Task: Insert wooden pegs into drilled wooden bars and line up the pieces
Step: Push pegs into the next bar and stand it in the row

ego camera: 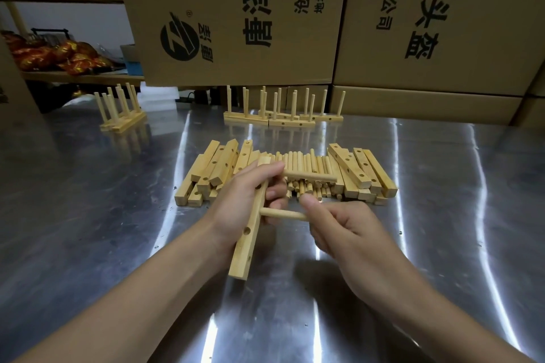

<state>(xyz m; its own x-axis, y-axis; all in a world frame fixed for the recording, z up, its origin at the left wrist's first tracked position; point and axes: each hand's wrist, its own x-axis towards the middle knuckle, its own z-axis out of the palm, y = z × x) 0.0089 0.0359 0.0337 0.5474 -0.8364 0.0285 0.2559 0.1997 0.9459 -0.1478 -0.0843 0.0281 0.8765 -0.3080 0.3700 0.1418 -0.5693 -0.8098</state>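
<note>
My left hand (pixel 244 200) grips a drilled wooden bar (pixel 246 240), held lengthwise above the metal table. One peg (pixel 309 176) sticks out of the bar's far end to the right. My right hand (pixel 339 227) pinches a second peg (pixel 283 214) whose left end sits at a hole in the middle of the bar. Two empty holes show on the bar's near half. Behind the hands lies a heap of loose pegs (pixel 303 165), with drilled bars stacked to its left (pixel 215 171) and right (pixel 362 171).
Finished bars with upright pegs stand at the back centre (pixel 283 118) and back left (pixel 121 118). Large cardboard boxes (pixel 236 15) wall off the rear of the shiny steel table (pixel 88 186). A shelf with red-gold packets (pixel 59 56) is at far left.
</note>
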